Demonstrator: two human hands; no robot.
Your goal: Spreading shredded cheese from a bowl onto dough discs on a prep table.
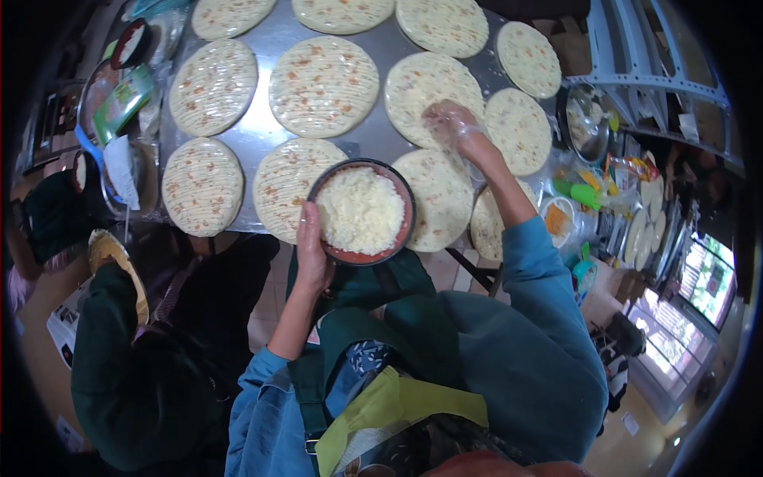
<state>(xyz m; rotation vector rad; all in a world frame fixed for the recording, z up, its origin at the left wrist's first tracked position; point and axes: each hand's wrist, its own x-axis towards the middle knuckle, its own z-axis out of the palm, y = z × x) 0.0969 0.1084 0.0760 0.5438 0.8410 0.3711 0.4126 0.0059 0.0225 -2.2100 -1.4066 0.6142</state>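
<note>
My left hand (312, 246) grips a dark-rimmed round bowl (366, 254) of white crumbly food (359, 205), held over the near edge of the metal table (262, 63). My right hand (453, 123), in a clear plastic glove, is over a flat dough disc (413, 79) in the back middle; its fingers are curled, and what they hold, if anything, is hidden. Another disc (429, 215) lies just below that hand. More pale discs with streaks or orange flecks (322, 83) surround it under a glossy coating.
A co-worker's dark sleeve (111, 342) and a tan round pan (131, 270) are at left. Pans and packets (123, 103) crowd the table's left end. A metal bowl (586, 123), small orange-filled tub (558, 222) and green bottle (576, 191) sit right, below a metal rack (660, 79).
</note>
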